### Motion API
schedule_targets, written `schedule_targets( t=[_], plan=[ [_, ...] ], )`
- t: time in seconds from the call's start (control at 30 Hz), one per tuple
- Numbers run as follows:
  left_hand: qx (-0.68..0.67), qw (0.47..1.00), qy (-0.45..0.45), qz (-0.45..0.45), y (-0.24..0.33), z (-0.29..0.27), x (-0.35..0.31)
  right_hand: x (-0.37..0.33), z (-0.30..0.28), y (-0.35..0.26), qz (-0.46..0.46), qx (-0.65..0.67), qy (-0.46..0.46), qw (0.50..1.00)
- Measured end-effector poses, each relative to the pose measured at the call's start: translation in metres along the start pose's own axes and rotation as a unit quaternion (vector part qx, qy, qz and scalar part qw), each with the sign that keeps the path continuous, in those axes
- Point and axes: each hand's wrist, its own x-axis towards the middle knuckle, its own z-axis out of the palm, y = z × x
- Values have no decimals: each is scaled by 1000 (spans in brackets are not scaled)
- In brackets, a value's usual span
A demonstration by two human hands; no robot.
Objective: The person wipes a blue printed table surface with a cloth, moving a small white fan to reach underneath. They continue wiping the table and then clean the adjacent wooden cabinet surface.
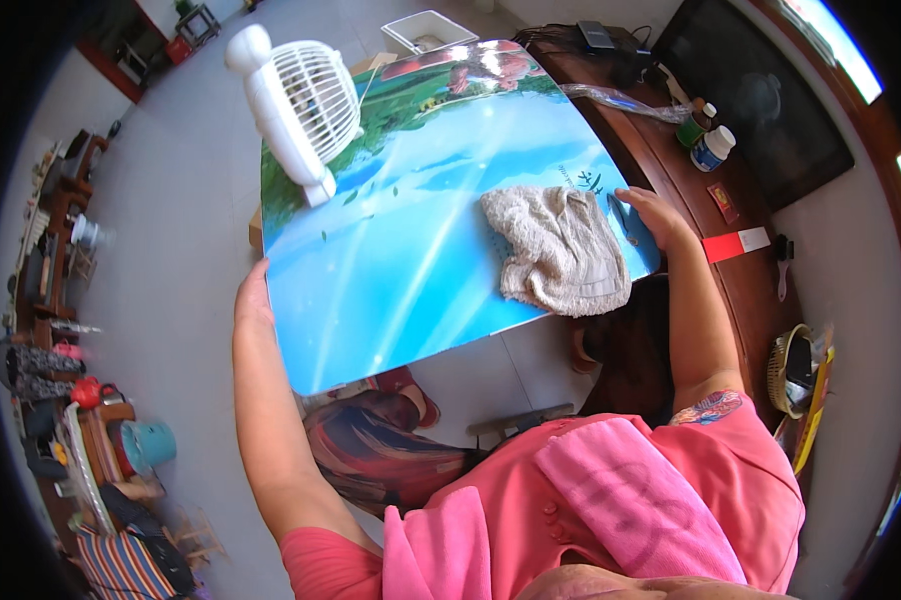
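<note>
A glossy tabletop (401, 290) printed with blue sky and green landscape spans the space in front of me, tilted a little. My left hand (254, 288) grips its left edge; the fingers are hidden behind the rim. At the right edge my right hand (654, 214) is closed round the border, thumb side uppermost, other fingers mostly out of sight below. A crumpled grey-beige cloth (561, 250) lies on the near right part, close to my right hand. Toward the far left corner a white caged fan (306, 105) stands on or just against the surface; its contact is unclear.
Along the right runs a dark wooden cabinet (706, 215) bearing a white bottle (713, 148), a green bottle (697, 124), a red-and-white card (736, 244) and a brush (784, 268). A television (756, 95) stands behind. A white bin (429, 32) is beyond the tabletop. Shelves and a teal bucket (148, 445) line the left.
</note>
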Motion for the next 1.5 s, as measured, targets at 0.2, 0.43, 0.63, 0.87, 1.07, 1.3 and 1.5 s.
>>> schedule_targets(
  t=[0.2,0.43,0.63,0.87,1.07,1.3,1.5],
  plan=[
    [8,996,56,62,3,-13,54,8,16,-25,-3,49,29,998],
    [35,985,123,116,-2,23,14,22,9,-4,-66,-29,55,996],
    [29,980,152,127,-6,16,23,33,6,4,-61,-32,49,996],
    [11,986,109,130,-8,16,21,25,10,-7,-67,-66,50,994],
    [19,986,79,145,-6,16,28,29,6,-3,-55,-80,29,995],
    [54,975,107,188,-7,15,33,36,5,5,-90,-77,20,993],
    [57,968,135,202,-2,-3,43,52,9,14,-86,-91,1,992]
  ],
)
